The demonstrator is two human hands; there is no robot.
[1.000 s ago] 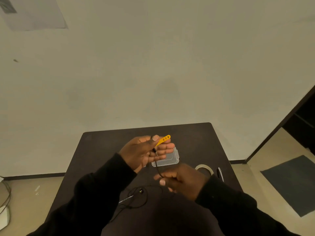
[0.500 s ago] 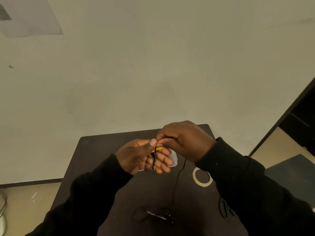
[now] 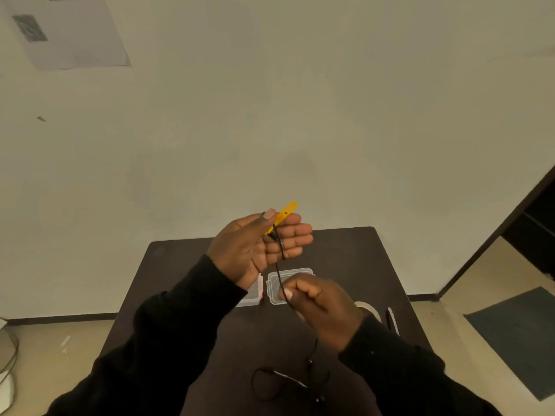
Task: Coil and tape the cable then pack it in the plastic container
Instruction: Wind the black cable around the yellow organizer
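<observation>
Pinching the black cable (image 3: 280,280) above the plastic container (image 3: 274,288), right hand (image 3: 322,307) fingers closed; left hand (image 3: 258,244) thumb clamps its yellow-tabbed end.

Bare room: dark table (image 3: 345,250), blank wall (image 3: 300,115).

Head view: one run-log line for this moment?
step: coiling | left hand: pins cable end, yellow tab | right hand: pinches cable | container: open | tape: untouched
</observation>
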